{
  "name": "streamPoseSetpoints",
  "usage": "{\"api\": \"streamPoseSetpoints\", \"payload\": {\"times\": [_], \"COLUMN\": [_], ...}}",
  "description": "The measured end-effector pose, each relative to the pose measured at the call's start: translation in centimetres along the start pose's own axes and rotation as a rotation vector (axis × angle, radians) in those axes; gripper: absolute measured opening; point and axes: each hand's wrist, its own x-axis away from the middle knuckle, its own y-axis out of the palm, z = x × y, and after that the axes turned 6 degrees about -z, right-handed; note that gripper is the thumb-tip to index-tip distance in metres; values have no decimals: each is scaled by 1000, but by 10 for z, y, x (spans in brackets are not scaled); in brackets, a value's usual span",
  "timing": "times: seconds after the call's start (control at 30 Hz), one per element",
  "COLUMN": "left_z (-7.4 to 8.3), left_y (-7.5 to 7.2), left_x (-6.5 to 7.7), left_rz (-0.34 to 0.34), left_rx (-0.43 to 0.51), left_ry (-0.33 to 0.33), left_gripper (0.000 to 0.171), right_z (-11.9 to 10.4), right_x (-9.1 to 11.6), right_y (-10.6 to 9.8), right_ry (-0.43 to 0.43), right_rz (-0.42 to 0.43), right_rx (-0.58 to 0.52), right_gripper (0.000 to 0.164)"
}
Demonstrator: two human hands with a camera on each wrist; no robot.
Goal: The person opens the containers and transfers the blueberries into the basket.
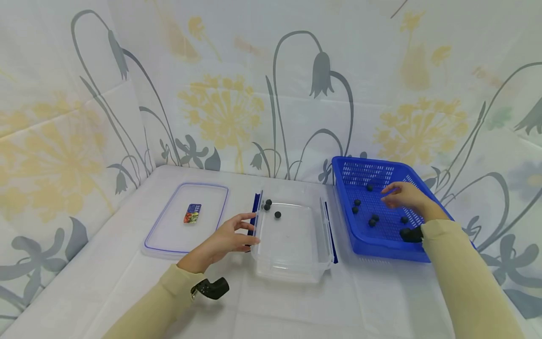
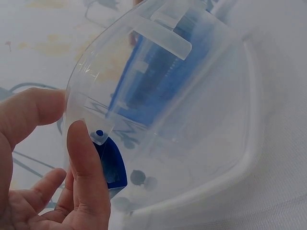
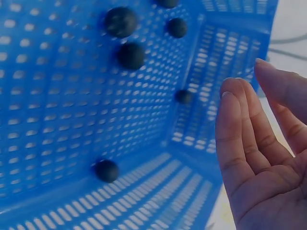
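My left hand [image 1: 224, 240] pinches the left rim of a clear plastic container [image 1: 292, 272] between thumb and fingers. In the left wrist view the thumb [image 2: 86, 163] lies by the rim, close to a blue side latch [image 2: 114, 165]. Inside the container, toward its far left, lie 3 small dark balls [image 1: 277, 215]. My right hand [image 1: 404, 197] hovers over a blue perforated basket [image 1: 389, 250], fingers loosely bent and holding nothing. Several similar dark balls [image 3: 131, 56] lie scattered in the basket, apart from the fingers [image 3: 230, 129].
A clear lid with a blue-edged seal [image 1: 171, 238] lies flat on the left, bearing a colourful label [image 1: 192, 213]. White cloth [image 1: 305, 310] covers the table. A flower-printed curtain [image 1: 262, 56] rises behind. Basket walls surround the balls on the right.
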Motion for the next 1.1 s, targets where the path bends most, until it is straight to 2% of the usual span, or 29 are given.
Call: {"api": "streamPoseSetpoints", "payload": {"times": [0.3,0.53,0.73,0.9,1.1], "left_z": [2,0,2,2,1], "left_y": [0,1,1,1,1], "left_x": [1,2,3,3,4], "left_rz": [1,6,9,2,1], "left_rx": [3,-2,-6,-3,-2], "left_ry": [1,-3,4,4,3], "left_gripper": [67,68,66,66,66], "right_z": [-37,-71,-96,-113,-133], "right_x": [-13,-26,-37,-49,-62], "right_y": [1,12,28,47,72], "right_ry": [-53,-106,-150,-197,-240], "right_rz": [52,29,23,-20,-75], "right_rx": [52,57,42,-31,-36], "right_gripper": [35,31,29,25,26]}}
